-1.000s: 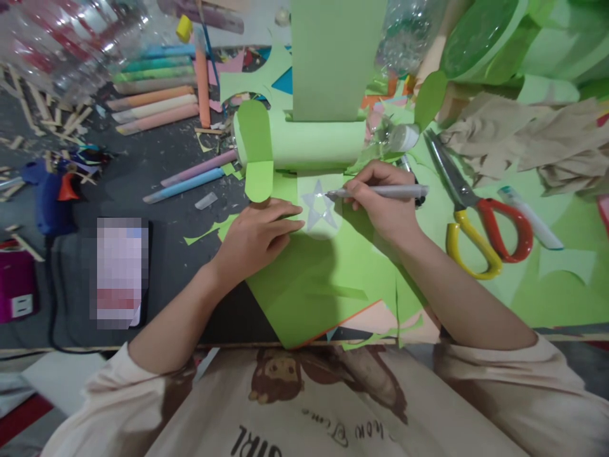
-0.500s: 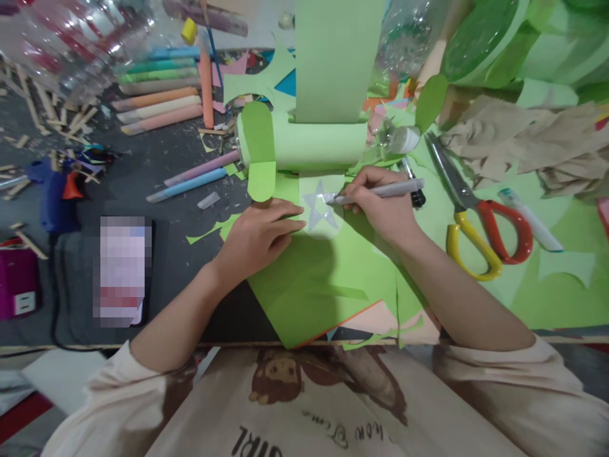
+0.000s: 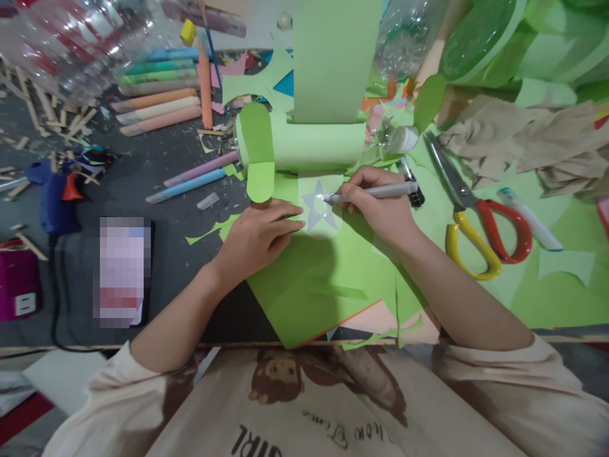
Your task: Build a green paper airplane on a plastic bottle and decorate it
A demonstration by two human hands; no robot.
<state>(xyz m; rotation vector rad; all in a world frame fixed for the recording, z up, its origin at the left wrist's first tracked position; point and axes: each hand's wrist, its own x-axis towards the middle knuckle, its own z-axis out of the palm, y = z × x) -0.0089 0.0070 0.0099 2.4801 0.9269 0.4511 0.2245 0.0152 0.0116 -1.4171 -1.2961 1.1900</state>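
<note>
With twelve o'clock away from the person, a silver-grey five-pointed star (image 3: 319, 208) sits on a pale green, round-ended paper flap (image 3: 308, 181). The flap lies over a bright green paper sheet (image 3: 304, 279) on the dark tabletop (image 3: 181, 241). From the three o'clock side, the right hand (image 3: 378, 202) pinches a slim grey-barrelled marker (image 3: 380, 190) between its fingers, the tip at the star, near its middle; whether it touches cannot be told. The left hand (image 3: 257, 233), between eight and nine o'clock of the star, lies palm down with its fingers loosely spread, gripping nothing, two fingertips at the flap's nine o'clock edge.

At twelve o'clock of the star, close by, a cylinder wrapped in pale green paper (image 3: 314, 146) lies on its side, a dark green rounded paper strip (image 3: 257, 136) across its nine o'clock end. Well over at three o'clock lie metal scissors with one red and one yellow handle (image 3: 507, 231). Toward ten o'clock, coloured markers (image 3: 162, 99) lie in a row.
</note>
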